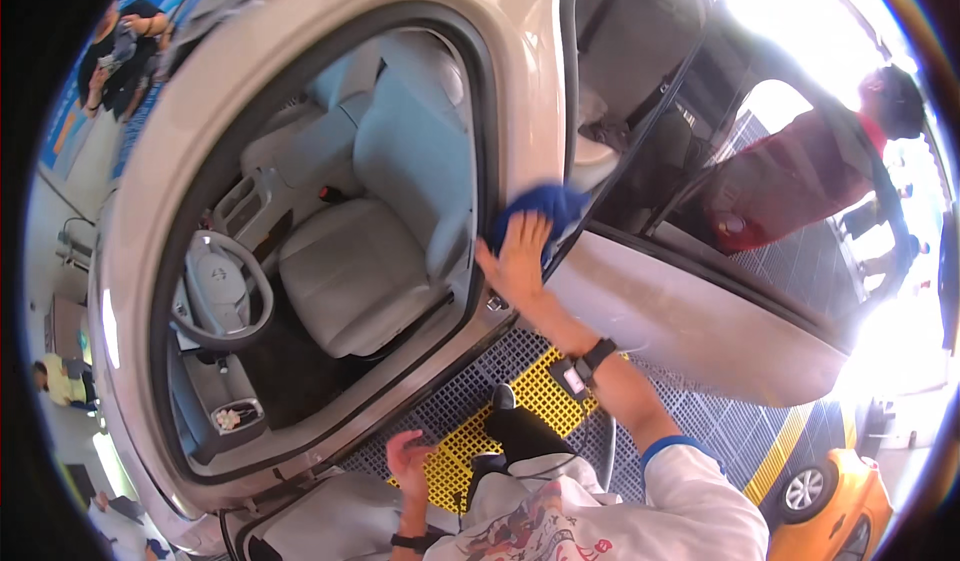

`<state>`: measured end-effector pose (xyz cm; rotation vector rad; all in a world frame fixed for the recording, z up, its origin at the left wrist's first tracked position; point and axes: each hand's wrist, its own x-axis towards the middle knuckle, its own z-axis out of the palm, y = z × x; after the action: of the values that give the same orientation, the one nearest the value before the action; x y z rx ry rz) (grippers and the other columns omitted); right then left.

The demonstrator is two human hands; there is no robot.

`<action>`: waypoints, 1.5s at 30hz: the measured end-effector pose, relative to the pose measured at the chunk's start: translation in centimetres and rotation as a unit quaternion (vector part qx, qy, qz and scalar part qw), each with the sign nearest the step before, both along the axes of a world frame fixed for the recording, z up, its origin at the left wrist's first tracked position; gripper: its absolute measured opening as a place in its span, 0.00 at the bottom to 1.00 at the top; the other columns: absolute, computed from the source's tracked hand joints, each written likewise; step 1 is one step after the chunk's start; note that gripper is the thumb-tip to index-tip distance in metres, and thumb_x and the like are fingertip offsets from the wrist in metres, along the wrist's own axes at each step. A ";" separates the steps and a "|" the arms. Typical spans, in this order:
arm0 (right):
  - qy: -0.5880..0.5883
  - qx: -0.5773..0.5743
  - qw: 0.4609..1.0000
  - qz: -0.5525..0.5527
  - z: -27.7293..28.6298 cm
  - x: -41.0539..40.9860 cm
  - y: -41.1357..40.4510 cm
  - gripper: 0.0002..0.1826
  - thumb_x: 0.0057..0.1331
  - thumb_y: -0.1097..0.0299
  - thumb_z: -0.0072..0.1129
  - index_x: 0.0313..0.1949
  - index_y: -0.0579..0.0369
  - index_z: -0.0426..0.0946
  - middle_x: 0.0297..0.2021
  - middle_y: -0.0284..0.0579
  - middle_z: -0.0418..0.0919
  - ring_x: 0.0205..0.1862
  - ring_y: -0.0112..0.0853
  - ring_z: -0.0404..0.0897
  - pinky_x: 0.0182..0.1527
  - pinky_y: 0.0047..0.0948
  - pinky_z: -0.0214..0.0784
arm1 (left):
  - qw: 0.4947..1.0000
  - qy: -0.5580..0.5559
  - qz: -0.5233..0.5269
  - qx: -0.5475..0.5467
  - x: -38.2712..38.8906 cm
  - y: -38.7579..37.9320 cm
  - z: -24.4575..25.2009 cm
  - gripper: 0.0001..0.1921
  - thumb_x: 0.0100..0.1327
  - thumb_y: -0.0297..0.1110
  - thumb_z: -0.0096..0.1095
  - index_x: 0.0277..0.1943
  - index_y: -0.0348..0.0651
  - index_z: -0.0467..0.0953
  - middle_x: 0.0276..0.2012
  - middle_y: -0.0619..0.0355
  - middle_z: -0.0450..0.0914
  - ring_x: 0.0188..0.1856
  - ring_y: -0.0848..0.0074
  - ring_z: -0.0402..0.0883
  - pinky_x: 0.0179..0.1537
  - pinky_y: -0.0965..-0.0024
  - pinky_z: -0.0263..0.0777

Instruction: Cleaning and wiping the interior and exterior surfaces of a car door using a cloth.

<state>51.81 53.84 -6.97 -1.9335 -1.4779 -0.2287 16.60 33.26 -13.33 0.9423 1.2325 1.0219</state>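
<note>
My right hand (517, 249) lies spread over a blue cloth (547, 204), pressing it against the beige door pillar (529, 133) of a car, between the front and rear door openings. The cloth is bunched and somewhat blurred. Just below that hand, a metal door striker (496, 303) sits on the pillar. Lower down, my left hand (409, 460) is empty with its fingers loosely curled and apart, above the grey inner side of the front door (322, 523). Dark bands are on both wrists; a small device hangs by the right one.
The front opening shows a grey seat (360, 261) and steering wheel (221, 291). At right, the swung-out rear door (675, 313) has a person in red (795, 178) behind its glass. Yellow and grey grating (517, 396) lies underfoot. Other people and an orange car (840, 508) are farther off.
</note>
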 end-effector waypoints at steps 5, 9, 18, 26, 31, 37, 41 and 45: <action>-0.093 0.061 0.993 0.033 13.4 2.8 4.7 0.43 0.47 0.55 0.64 0.54 0.78 0.60 0.61 0.73 0.54 0.66 0.67 0.48 0.67 0.64 0.34 | 0.994 0.018 0.023 0.103 1.1 5.3 9.4 0.15 0.56 0.19 0.50 0.48 0.36 0.67 0.42 0.51 0.77 0.29 0.69 0.83 0.25 0.78 0.67; -0.074 0.028 0.995 0.052 2.6 1.5 0.4 0.38 0.50 0.60 0.59 0.54 0.78 0.60 0.61 0.71 0.52 0.67 0.71 0.42 0.65 0.70 0.34 | 0.971 0.088 -0.067 0.213 3.3 13.1 16.3 0.09 0.61 0.20 0.51 0.45 0.36 0.68 0.39 0.50 0.76 0.31 0.69 0.82 0.28 0.77 0.69; 0.210 0.056 0.953 -0.213 -8.4 -3.1 0.0 0.37 0.48 0.74 0.58 0.58 0.75 0.57 0.59 0.75 0.54 0.64 0.70 0.49 0.64 0.66 0.42 | 0.754 0.168 -0.165 0.613 28.4 33.8 22.9 0.50 0.51 0.32 0.75 0.67 0.31 0.42 0.65 0.36 0.51 0.67 0.53 0.52 0.65 0.54 0.54; 0.160 0.142 0.959 -0.187 -13.4 -3.8 -1.8 0.38 0.42 0.85 0.52 0.59 0.66 0.64 0.62 0.61 0.61 0.65 0.58 0.58 0.65 0.54 0.49 | 0.871 0.020 -0.149 0.468 32.0 34.3 17.0 0.35 0.63 0.32 0.64 0.65 0.29 0.49 0.59 0.44 0.62 0.59 0.66 0.65 0.62 0.63 0.59; 0.053 0.278 0.951 -0.122 -19.2 -3.2 -3.2 0.13 0.42 0.80 0.59 0.32 0.58 0.79 0.40 0.47 0.79 0.49 0.45 0.77 0.54 0.46 0.69 | 0.870 0.042 -0.031 0.491 32.9 34.4 18.3 0.24 0.66 0.40 0.60 0.55 0.27 0.67 0.50 0.44 0.74 0.49 0.65 0.73 0.55 0.59 0.68; -0.028 0.578 0.801 -0.151 -19.8 -3.3 1.1 0.07 0.54 0.76 0.58 0.20 0.53 0.72 0.23 0.43 0.72 0.36 0.40 0.79 0.41 0.37 0.76 | 0.545 0.304 -0.119 0.772 29.1 42.7 23.0 0.26 0.69 0.42 0.48 0.60 0.26 0.66 0.61 0.42 0.67 0.59 0.55 0.69 0.62 0.52 0.62; -0.014 0.610 0.773 -0.174 -21.9 -4.5 0.6 0.08 0.54 0.75 0.58 0.19 0.55 0.72 0.23 0.44 0.72 0.36 0.41 0.79 0.46 0.39 0.76 | 0.718 0.203 -0.170 0.643 31.4 40.1 20.5 0.27 0.70 0.44 0.46 0.60 0.27 0.66 0.61 0.43 0.67 0.60 0.55 0.68 0.63 0.52 0.61; 0.058 0.532 0.813 -0.229 -27.5 -6.9 -2.7 0.01 0.49 0.76 0.58 0.22 0.59 0.76 0.25 0.45 0.75 0.36 0.41 0.79 0.53 0.46 0.74 | 0.795 0.129 -0.176 0.566 32.6 37.8 21.7 0.27 0.71 0.45 0.43 0.60 0.27 0.66 0.62 0.44 0.67 0.61 0.55 0.67 0.63 0.52 0.60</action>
<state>44.90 51.09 -34.43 -1.2488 -0.5045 -0.9158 49.19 71.06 8.35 2.2045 0.4854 1.3400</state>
